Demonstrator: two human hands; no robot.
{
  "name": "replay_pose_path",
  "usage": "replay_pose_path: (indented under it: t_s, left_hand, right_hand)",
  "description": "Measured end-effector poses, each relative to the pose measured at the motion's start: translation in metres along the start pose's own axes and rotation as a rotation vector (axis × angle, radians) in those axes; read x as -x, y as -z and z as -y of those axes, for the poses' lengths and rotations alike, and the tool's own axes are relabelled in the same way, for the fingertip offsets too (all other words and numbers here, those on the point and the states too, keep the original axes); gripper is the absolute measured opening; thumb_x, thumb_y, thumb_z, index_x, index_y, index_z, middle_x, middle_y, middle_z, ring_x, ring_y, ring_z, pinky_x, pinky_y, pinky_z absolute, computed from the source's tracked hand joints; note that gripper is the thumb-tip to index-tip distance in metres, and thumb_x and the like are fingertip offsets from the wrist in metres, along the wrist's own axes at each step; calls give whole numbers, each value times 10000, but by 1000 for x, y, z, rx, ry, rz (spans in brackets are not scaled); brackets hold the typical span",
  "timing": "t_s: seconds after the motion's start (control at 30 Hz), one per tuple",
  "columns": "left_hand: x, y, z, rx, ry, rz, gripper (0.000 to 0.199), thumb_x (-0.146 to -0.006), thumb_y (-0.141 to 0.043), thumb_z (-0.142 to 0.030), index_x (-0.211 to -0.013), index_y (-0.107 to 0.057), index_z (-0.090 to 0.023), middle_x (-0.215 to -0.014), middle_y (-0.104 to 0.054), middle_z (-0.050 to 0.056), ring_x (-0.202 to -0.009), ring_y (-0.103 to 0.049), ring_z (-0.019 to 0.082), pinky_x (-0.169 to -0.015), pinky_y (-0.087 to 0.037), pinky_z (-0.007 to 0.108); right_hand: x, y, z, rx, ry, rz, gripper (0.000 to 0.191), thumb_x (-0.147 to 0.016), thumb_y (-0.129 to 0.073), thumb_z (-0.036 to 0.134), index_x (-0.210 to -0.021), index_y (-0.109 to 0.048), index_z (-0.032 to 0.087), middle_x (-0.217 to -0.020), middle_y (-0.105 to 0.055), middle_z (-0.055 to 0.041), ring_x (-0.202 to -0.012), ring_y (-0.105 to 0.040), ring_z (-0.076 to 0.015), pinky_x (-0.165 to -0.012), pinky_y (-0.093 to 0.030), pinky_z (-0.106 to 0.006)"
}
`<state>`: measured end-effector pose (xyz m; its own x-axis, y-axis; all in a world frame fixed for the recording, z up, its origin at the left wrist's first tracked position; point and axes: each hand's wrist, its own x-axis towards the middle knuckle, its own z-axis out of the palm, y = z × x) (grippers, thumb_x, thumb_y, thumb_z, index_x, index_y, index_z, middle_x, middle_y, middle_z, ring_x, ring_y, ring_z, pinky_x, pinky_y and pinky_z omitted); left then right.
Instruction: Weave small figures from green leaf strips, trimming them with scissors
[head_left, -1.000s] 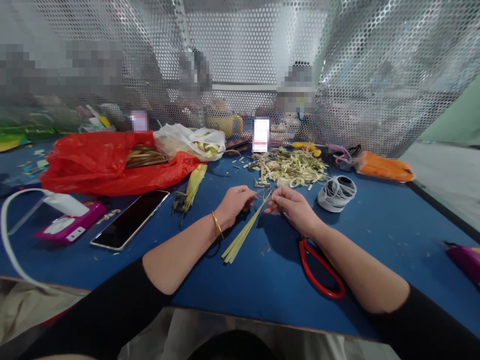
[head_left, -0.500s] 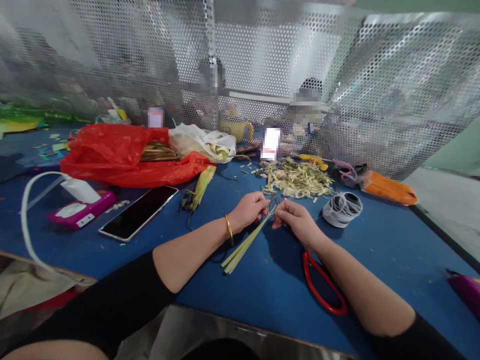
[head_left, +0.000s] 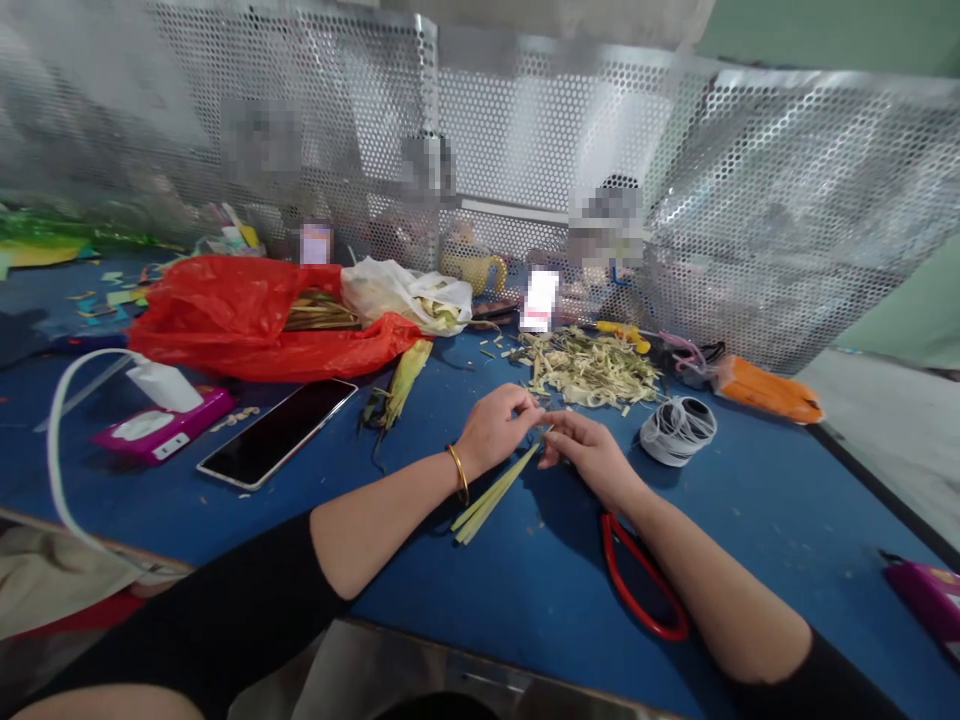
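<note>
Pale green strips (head_left: 495, 497) slant over the blue table, their upper ends at my fingertips. My left hand (head_left: 499, 425), with a gold bangle at the wrist, is closed in a pinch at those ends. My right hand (head_left: 581, 448) meets it from the right, its fingers bent and pressed together around the tip of the strips; the exact grip is too small to make out. Beneath my right wrist lies a red-handled tool (head_left: 641, 590), its other end hidden. A spool of white cord (head_left: 679, 432) stands to the right of my right hand.
Behind my hands is a heap of plant scraps (head_left: 589, 368). A black phone (head_left: 277, 435), a purple box (head_left: 165, 425) and a red plastic bag (head_left: 217, 315) are at left. An orange packet (head_left: 769, 388) lies at right. A perforated metal screen (head_left: 555, 120) stands behind.
The view has tilted up slightly. My hands have come closer together, and the fingers of my right hand now reach over to those of my left.
</note>
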<state>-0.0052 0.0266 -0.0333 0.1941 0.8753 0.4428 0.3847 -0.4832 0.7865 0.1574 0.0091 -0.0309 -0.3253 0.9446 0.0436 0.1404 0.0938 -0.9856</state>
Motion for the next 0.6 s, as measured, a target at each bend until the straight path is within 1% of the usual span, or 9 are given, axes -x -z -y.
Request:
replay_pose_path:
  t_s: [0.03, 0.1, 0.2, 0.23, 0.3, 0.37, 0.43, 0.53, 0.6]
  left_hand:
    - [1, 0, -1, 3, -16, 1, 200, -796, -536, -222, -601, -509, -185, -882, -647, 36, -891, -585, 157, -802, -441, 273]
    - [2, -2, -3, 52, 17, 4, 194, -806, -544, -246, -623, -529, -186, -924, -644, 46, -926, -583, 162, -780, -450, 263]
    - [4, -5, -8, 220, 221, 18, 174, -785, -614, -338, -739, -579, -174, -871, -645, 50, -836, -605, 163, -709, -470, 266]
    - [5, -6, -10, 314, 328, 76, 206, -764, -646, -361, -797, -589, -165, -850, -647, 49, -780, -615, 159, -680, -477, 272]
    - [8, -6, -15, 521, 549, 257, 312, -711, -708, -376, -889, -591, -148, -823, -646, 45, -682, -627, 150, -624, -489, 280]
    - [10, -5, -20, 662, 679, 380, 365, -673, -745, -361, -920, -589, -141, -810, -636, 33, -619, -626, 134, -583, -492, 272]
    - [11, -2, -24, 713, 693, 401, 363, -657, -755, -362, -894, -595, -138, -772, -617, 13, -531, -578, 90, -508, -455, 229]
    - [9, 2, -23, 760, 677, 414, 319, -671, -731, -386, -809, -602, -129, -670, -558, -25, -408, -402, 15, -384, -278, 164]
    - [7, 4, -21, 786, 691, 407, 302, -668, -728, -381, -756, -589, -128, -603, -493, -55, -382, -299, -2, -369, -173, 165]
  right_hand:
    - [1, -1, 1, -3, 0, 15, 201, -725, -640, 352, -831, -579, 192, -556, -605, 53, -517, -621, -140, -568, -491, -273]
    - [2, -2, 2, -13, 6, 22, 191, -723, -660, 362, -721, -578, 189, -548, -604, 42, -518, -609, -136, -564, -484, -268]
    - [2, 1, 3, -48, 33, -34, 205, -755, -650, 374, -694, -581, 191, -587, -604, 34, -553, -594, -126, -598, -481, -266]
    - [2, 2, 3, -63, 45, -59, 198, -766, -642, 378, -719, -589, 192, -610, -605, 33, -569, -589, -124, -609, -479, -265]
    - [2, 5, 3, -86, 75, -103, 186, -781, -631, 379, -760, -599, 197, -649, -600, 32, -601, -574, -122, -623, -471, -259]
    - [2, 7, 4, -94, 107, -127, 174, -790, -628, 372, -772, -604, 201, -663, -589, 33, -618, -555, -120, -624, -460, -253]
    - [2, 8, 5, -82, 138, -131, 166, -797, -626, 366, -770, -611, 203, -661, -587, 30, -619, -547, -122, -624, -454, -256]
    - [2, 10, 6, -42, 176, -123, 167, -807, -624, 369, -777, -623, 205, -671, -620, 16, -633, -576, -142, -636, -462, -277]
    - [2, 10, 7, -15, 199, -126, 156, -808, -627, 363, -783, -630, 209, -683, -641, 6, -664, -602, -159, -658, -469, -288]
